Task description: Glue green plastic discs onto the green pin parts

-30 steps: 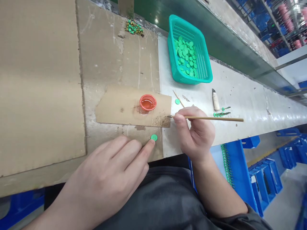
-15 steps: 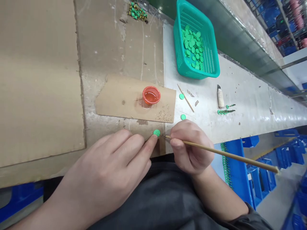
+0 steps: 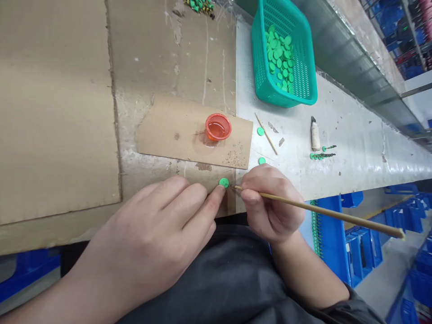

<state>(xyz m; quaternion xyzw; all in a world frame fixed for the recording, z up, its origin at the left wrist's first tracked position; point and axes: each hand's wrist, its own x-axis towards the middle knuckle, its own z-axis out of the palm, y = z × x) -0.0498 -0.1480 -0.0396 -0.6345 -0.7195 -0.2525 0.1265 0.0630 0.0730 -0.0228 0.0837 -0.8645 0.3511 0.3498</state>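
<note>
Firstly, right hand (image 3: 272, 202): narrowly pinched on a thin bamboo stick (image 3: 320, 210), its tip held just beside the disc.
Left hand (image 3: 148, 225): forefinger (image 3: 218, 194) pressed against a green disc (image 3: 223, 182), apparently so it is steadied.
Disc place: lower middle, on the cardboard-covered bench (image 3: 168, 54).

A green button (image 3: 223, 182) lies on cardboard (image 3: 168, 90) beside a thin wooden stick (image 3: 320, 212).

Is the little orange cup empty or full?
Not empty: the orange cup stands upright on a cardboard sheet, with orange-tinted liquid shining inside its rim.
</note>
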